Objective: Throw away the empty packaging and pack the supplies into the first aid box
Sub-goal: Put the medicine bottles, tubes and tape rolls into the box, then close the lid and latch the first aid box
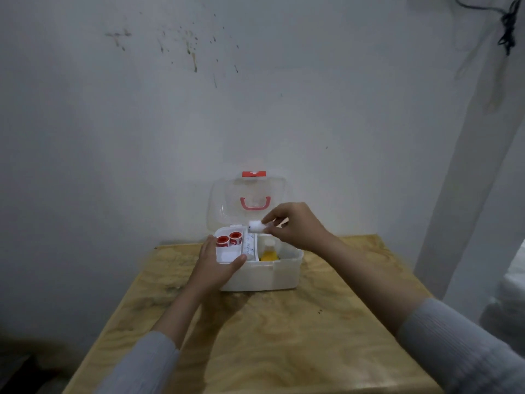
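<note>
Box sitting open mid-tabletop, lid standing up at far side; left hand gripping tray at near left corner; right hand pinching white roll above tray; two red tapes lying in tray; risk: roll slipping from light pinch, dropping beside compartment, or tray tipping under lopsided hold.

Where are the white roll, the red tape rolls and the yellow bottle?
white roll (257,226), head view, middle of its side, held in the right hand's grip.
red tape rolls (229,239), head view, between the two tops.
yellow bottle (268,255), head view, its body.
</note>
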Available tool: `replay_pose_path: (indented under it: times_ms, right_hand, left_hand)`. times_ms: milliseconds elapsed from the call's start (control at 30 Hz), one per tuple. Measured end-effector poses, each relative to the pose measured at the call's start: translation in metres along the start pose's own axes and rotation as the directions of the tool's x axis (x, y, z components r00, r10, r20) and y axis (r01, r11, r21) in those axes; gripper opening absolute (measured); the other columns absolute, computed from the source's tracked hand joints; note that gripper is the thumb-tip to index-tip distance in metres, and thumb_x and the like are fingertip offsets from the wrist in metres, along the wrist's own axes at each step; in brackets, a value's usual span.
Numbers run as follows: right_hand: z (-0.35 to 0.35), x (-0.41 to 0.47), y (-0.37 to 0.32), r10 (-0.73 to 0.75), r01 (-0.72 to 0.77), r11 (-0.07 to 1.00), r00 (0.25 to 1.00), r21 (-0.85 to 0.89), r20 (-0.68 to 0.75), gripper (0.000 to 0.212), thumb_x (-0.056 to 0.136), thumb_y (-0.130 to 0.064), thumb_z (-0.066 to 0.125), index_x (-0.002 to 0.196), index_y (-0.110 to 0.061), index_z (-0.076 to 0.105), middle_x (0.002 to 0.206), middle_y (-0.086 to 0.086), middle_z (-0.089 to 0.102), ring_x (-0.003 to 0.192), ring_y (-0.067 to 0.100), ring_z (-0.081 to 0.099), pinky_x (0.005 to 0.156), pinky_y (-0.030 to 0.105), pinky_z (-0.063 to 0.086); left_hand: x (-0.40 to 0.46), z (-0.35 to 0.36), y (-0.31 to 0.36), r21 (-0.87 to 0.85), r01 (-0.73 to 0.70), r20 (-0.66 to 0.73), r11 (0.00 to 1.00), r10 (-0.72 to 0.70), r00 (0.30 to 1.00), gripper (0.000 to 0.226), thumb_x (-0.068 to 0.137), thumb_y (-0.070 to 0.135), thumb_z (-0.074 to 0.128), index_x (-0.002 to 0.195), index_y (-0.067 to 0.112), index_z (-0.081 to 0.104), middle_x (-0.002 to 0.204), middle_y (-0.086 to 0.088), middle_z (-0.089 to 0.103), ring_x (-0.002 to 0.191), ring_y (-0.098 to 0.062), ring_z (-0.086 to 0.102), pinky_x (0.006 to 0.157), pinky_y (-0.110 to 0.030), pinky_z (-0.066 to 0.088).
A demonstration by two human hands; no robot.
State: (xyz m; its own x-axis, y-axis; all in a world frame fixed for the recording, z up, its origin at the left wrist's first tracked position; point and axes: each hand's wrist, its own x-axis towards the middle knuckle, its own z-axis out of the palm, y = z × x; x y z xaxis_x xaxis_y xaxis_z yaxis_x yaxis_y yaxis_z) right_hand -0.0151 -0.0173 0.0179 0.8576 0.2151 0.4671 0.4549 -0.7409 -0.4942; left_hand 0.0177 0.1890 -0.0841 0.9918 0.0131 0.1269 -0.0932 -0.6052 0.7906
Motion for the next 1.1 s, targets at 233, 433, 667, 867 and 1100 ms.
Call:
replay_pose_path:
  times_ms: [233, 433, 667, 867, 1100]
  right_hand:
    - [0.055, 0.029, -0.027, -0.051, 0.075, 0.994, 0.965, -0.085, 0.257, 0.021, 0.079, -0.011, 0.067, 0.099, -0.009, 0.073, 0.098, 0.01, 0.074, 0.082, 0.018, 0.067, 0.079, 0.029, 0.055]
    - [0.081, 0.037, -0.028, -0.032, 0.078, 0.99, 0.939, -0.121, 0.343, 0.022, 0.081, -0.015, 0.068, 0.103, -0.013, 0.072, 0.105, 0.009, 0.072, 0.09, 0.019, 0.065, 0.081, 0.024, 0.049]
    - [0.06, 0.062, -0.01, -0.009, 0.017, 0.993, 0.998, -0.118, 0.069, 0.028, 0.083, -0.021, 0.066, 0.11, -0.012, 0.066, 0.116, 0.008, 0.065, 0.108, 0.022, 0.059, 0.092, 0.036, 0.05]
    - [0.025, 0.106, 0.013, 0.095, -0.13, 0.98, 0.971, -0.15, -0.221, 0.048, 0.083, -0.018, 0.061, 0.128, -0.009, 0.05, 0.132, 0.013, 0.054, 0.125, 0.031, 0.045, 0.102, 0.042, 0.041]
    - [0.022, 0.13, 0.035, 0.192, -0.194, 0.886, 0.98, -0.421, -0.047, 0.062, 0.084, -0.038, 0.061, 0.138, -0.018, 0.037, 0.141, 0.009, 0.046, 0.129, 0.031, 0.041, 0.109, 0.055, 0.027]
  left_hand:
    - [-0.013, -0.022, -0.009, -0.018, -0.144, 0.037, 0.989, 0.144, 0.989, 0.066, 0.078, 0.059, 0.062, 0.137, 0.037, 0.038, 0.133, 0.011, 0.05, 0.118, -0.015, 0.05, 0.084, -0.028, 0.046]
    - [-0.019, -0.03, -0.022, -0.013, -0.114, 0.053, 0.993, 0.114, 0.992, 0.074, 0.074, 0.073, 0.052, 0.139, 0.041, 0.039, 0.144, 0.004, 0.049, 0.127, -0.019, 0.049, 0.098, -0.038, 0.046]
    - [-0.015, -0.028, -0.025, 0.007, -0.078, 0.063, 0.997, 0.077, 0.995, 0.077, 0.081, 0.063, 0.055, 0.147, 0.035, 0.028, 0.154, 0.005, 0.035, 0.137, -0.021, 0.038, 0.104, -0.038, 0.039]
    - [-0.018, -0.024, -0.026, -0.141, -0.052, 0.109, 0.989, 0.067, 0.992, 0.077, 0.081, 0.062, 0.056, 0.147, 0.044, 0.021, 0.153, 0.01, 0.034, 0.137, -0.017, 0.038, 0.1, -0.032, 0.04]
    - [-0.022, -0.026, -0.024, -0.205, -0.046, 0.127, 0.978, 0.074, 0.989, 0.076, 0.08, 0.063, 0.057, 0.146, 0.046, 0.023, 0.149, 0.015, 0.039, 0.129, -0.009, 0.042, 0.095, -0.026, 0.042]
